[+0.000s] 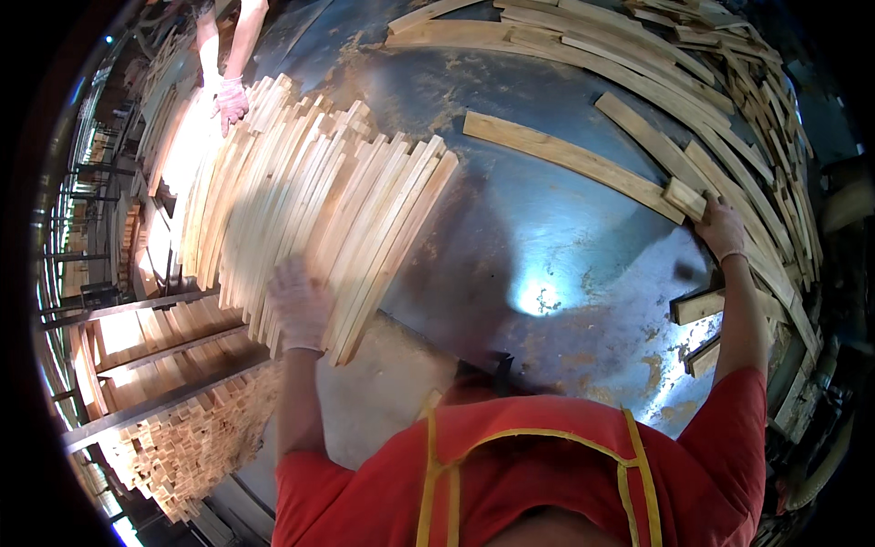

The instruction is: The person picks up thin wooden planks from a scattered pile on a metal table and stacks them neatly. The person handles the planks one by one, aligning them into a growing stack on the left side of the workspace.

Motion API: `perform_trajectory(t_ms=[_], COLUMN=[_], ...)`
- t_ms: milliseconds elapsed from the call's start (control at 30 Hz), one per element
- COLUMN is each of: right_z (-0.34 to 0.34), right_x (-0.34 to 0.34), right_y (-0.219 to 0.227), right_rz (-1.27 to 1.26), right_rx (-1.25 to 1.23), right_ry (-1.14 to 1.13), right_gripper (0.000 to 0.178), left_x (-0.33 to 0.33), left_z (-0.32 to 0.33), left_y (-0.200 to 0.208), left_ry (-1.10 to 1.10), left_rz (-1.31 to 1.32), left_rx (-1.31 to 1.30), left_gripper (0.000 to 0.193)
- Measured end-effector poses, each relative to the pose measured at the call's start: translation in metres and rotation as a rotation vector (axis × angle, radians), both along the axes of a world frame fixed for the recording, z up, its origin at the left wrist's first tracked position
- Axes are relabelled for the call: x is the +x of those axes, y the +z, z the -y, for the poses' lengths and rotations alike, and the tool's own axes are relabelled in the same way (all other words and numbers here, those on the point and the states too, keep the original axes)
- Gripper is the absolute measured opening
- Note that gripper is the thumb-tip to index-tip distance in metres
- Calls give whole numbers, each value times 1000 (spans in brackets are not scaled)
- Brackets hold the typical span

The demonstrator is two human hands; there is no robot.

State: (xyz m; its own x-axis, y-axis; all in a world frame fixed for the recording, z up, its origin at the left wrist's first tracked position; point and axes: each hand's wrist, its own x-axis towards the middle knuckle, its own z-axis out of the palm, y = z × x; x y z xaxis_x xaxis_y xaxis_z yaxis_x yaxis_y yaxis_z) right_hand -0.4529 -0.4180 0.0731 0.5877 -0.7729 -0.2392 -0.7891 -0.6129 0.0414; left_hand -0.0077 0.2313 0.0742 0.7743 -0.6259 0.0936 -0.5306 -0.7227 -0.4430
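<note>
Pale wooden strips [314, 196] lie side by side in a broad row on the left of the metal table. My left hand [298, 305], gloved and smeared by motion, is over the near ends of these strips; its fingers are not clear. On the right, my gloved right hand [722, 228] is closed round a short-looking piece of wood [684, 199]. That piece overlaps the near end of a long plank [570, 159], which lies slantwise on the table. Part of the held piece is hidden by my fingers.
Long boards [638, 68] and a heap of offcuts [775, 118] line the table's far and right sides. Two short boards [706, 306] lie near my right forearm. Stacked wood [182, 447] stands lower left. Another person's gloved hand [231, 102] touches the row's far end.
</note>
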Motion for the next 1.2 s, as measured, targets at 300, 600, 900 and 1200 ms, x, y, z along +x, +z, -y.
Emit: perform_trajectory(t_ms=[300, 600, 900, 1200], right_z=[-166, -299, -253, -133], right_x=[81, 217, 138, 178], right_y=[70, 63, -60, -52], right_rz=[144, 1492, 1068, 395], right_rx=[74, 1087, 894, -18], right_ry=[391, -308, -444, 196], right_gripper=[72, 73, 77, 59], left_x=[-185, -164, 26, 34], left_z=[141, 151, -32, -37], left_y=[-24, 45, -11, -28], left_ry=[-488, -164, -168, 9], left_rz=[-779, -1211, -109, -116], left_rx=[-285, -599, -195, -126], left_gripper=[91, 92, 76, 83])
